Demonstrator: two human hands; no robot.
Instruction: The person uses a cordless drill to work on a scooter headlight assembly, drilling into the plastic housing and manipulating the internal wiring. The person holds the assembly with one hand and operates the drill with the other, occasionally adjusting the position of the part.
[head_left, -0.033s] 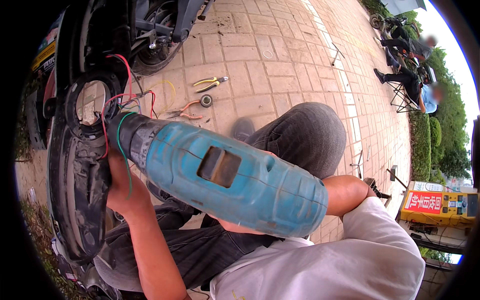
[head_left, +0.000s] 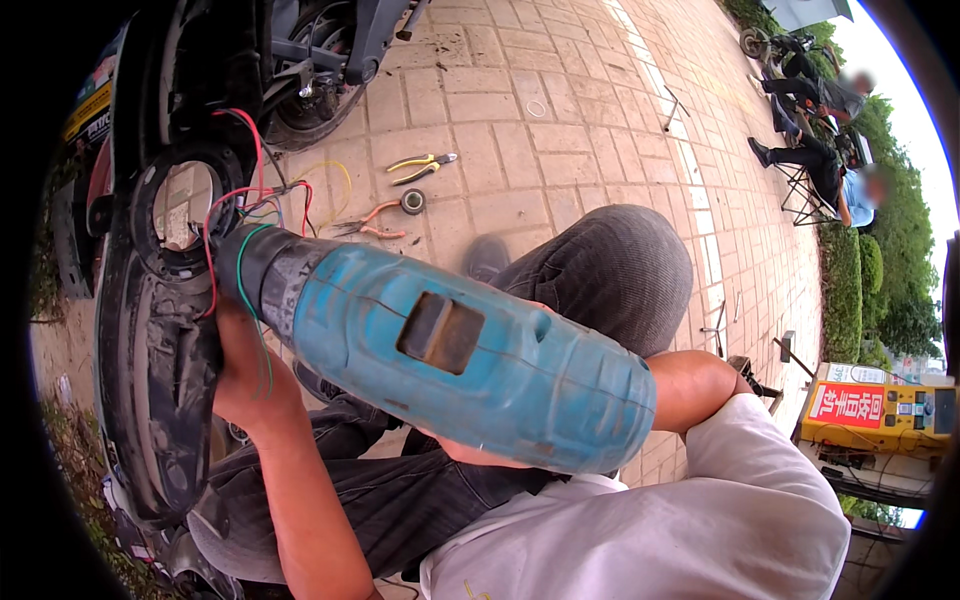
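Note:
A worn teal power drill [head_left: 480, 350] fills the middle, its dark nose pointing left at a black plastic panel [head_left: 150, 400]. My right hand [head_left: 478, 456] is wrapped round it from below, mostly hidden by the drill body. Just under the nose, my left hand [head_left: 255, 375] lies against the panel's edge; its fingertips are hidden. Beside the nose, the panel has a round black ring [head_left: 140, 215] with an open centre. Loose red wires [head_left: 262, 190] and a green wire [head_left: 240, 275] hang around the ring and across the drill's nose. The drill's tip is out of sight.
On the brick paving lie yellow-handled cutters [head_left: 420, 167], orange-handled pliers [head_left: 385, 222] and a roll of tape [head_left: 412, 201]. A wheel [head_left: 315, 100] stands at the upper left. Two people sit at the far right, above a yellow device [head_left: 860, 415].
The drill has shifted very slightly to the right. The green wire's hanging end has swayed a little. Both arms look the same.

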